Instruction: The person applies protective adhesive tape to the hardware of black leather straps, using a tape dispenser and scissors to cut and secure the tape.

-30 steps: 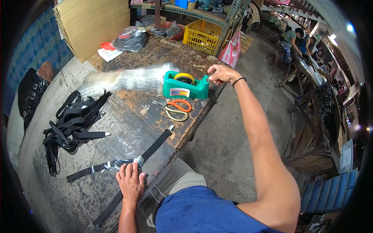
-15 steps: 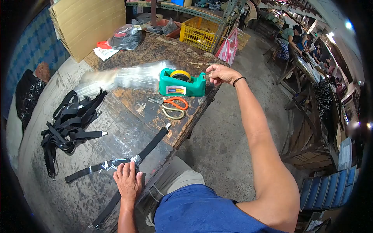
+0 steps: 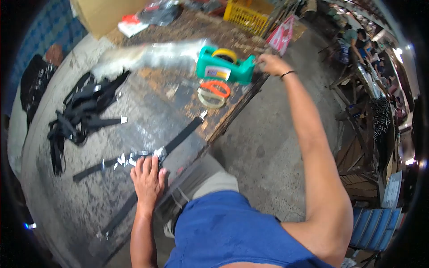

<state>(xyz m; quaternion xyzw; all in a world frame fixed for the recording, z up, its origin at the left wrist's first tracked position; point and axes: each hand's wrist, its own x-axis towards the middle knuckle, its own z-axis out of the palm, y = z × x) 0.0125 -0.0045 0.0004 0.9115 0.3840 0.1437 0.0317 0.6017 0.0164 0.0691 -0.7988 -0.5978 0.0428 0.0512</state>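
Observation:
My left hand (image 3: 149,181) lies with fingers stretched out on the black elastic strap (image 3: 183,135), near its middle, where shiny clear plastic (image 3: 129,159) covers it. One end of the strap has a metal clip (image 3: 203,115). Another black length (image 3: 120,216) runs below my wrist. At the cutter end of a green tape dispenser (image 3: 225,71) with a yellow-cored roll (image 3: 225,54), my right hand (image 3: 273,64) is closed in a pinch; blur hides what is between its fingertips. Scissors (image 3: 214,94) with one orange and one pale handle lie below the dispenser.
A heap of black straps (image 3: 87,105) lies on the left of the worn table (image 3: 134,111). Clear plastic sleeves (image 3: 156,54) stretch behind it. Cardboard (image 3: 105,18) and a yellow crate (image 3: 246,18) are at the back. Co-workers (image 3: 357,44) sit far right.
The view has shifted, so the table things sit higher and somewhat right. My right hand has come closer to the dispenser's cutter end. My left hand keeps its place on the strap.

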